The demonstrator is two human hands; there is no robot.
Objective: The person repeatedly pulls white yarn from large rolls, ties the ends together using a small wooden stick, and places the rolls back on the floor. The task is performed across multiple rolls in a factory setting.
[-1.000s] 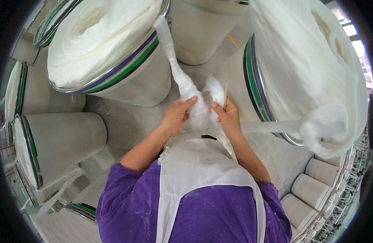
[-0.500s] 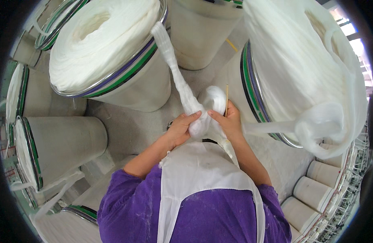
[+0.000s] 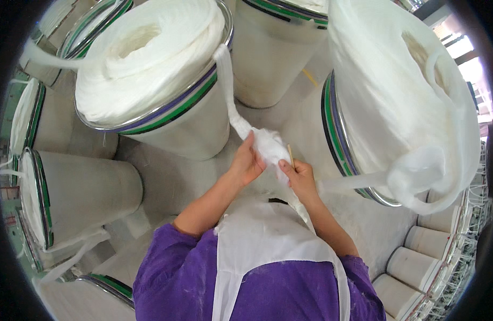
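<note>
A soft white fibre sliver (image 3: 237,122) hangs over the rim of the left can and runs down to my hands. Between them it is bunched into a loose, spread wad (image 3: 269,145). My left hand (image 3: 247,162) is cupped round the left side of the wad, thumb up along it. My right hand (image 3: 302,179) is closed, its thumb pressing the wad's lower right end. A thin tan stick (image 3: 291,155) stands up out of the right hand's fingers. The right fingers are partly hidden.
A tall can (image 3: 177,136) heaped with coiled sliver stands at the left front, another (image 3: 305,128) at the right with sliver spilling over its side. A further can (image 3: 268,64) stands behind. Several cans line the left edge; smaller white cylinders (image 3: 410,267) sit at lower right.
The sliver wad has been flattened and spread between my hands; the loop that stood up near my right hand is gone. My left thumb has swung upward. The view has shifted slightly.
</note>
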